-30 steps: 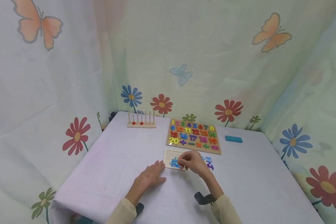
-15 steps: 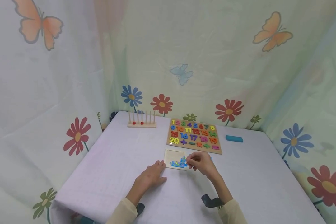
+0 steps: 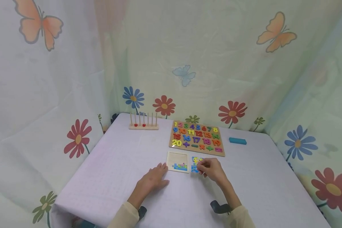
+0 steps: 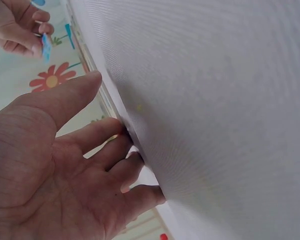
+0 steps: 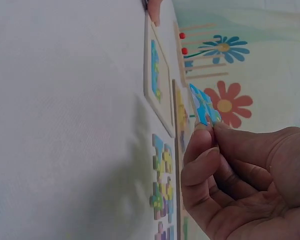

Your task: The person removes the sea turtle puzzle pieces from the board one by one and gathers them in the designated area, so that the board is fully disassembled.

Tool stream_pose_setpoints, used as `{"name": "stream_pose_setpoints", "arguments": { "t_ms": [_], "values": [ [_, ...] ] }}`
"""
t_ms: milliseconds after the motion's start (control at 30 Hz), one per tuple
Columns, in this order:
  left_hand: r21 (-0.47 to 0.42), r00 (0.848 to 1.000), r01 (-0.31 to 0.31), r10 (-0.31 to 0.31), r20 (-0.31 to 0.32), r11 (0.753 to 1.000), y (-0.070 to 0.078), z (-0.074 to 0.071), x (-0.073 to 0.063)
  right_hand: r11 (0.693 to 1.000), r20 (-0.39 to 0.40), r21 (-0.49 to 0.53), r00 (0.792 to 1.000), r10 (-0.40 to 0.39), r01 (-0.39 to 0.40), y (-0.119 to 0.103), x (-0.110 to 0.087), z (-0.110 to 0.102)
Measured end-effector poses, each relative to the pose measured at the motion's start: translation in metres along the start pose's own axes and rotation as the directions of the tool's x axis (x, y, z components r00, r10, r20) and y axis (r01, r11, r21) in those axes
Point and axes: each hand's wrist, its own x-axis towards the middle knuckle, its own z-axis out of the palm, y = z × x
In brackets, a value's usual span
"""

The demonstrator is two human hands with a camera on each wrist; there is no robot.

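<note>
My right hand (image 3: pixel 213 169) pinches a jigsaw piece (image 5: pixel 202 104), mostly blue, between thumb and fingers, raised off the table just right of a small wooden puzzle tray (image 3: pixel 175 157). Along the tray's lower edge lie blue and green pieces (image 3: pixel 180 167), the rest of its bottom showing bare wood. Loose jigsaw pieces (image 5: pixel 157 200) lie on the table beside the tray, partly behind my right hand in the head view. My left hand (image 3: pixel 152 180) rests on the cloth with fingers extended, fingertips right at the tray's left edge.
Behind the tray lies a number puzzle board (image 3: pixel 196 146) with coloured digits. A wooden peg stand (image 3: pixel 143 127) with red beads is at the back left, a teal block (image 3: pixel 237 141) at the back right. Flower-printed curtains surround the white-covered table.
My right hand has moved right, from over the tray to beside it, still pinching a piece. The pieces inside the tray are now uncovered. My left hand has stayed put.
</note>
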Motion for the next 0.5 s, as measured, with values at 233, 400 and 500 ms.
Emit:
{"name": "stream_pose_setpoints", "arguments": {
  "t_ms": [233,400,500],
  "values": [
    [-0.011,1.0,-0.001,0.001,-0.006,1.0,0.001,0.0,-0.001,0.999,-0.001,-0.038,0.999,0.036,-0.036,0.01,-0.001,-0.003],
    [-0.02,1.0,-0.005,0.005,-0.002,1.0,0.001,-0.001,-0.001,0.997,-0.009,-0.07,0.999,0.04,-0.04,0.018,-0.001,-0.003],
    [-0.023,1.0,-0.004,0.004,-0.002,1.0,0.001,-0.002,-0.002,0.995,-0.014,-0.089,0.999,0.039,-0.04,0.019,-0.001,-0.002]
  ]
}}
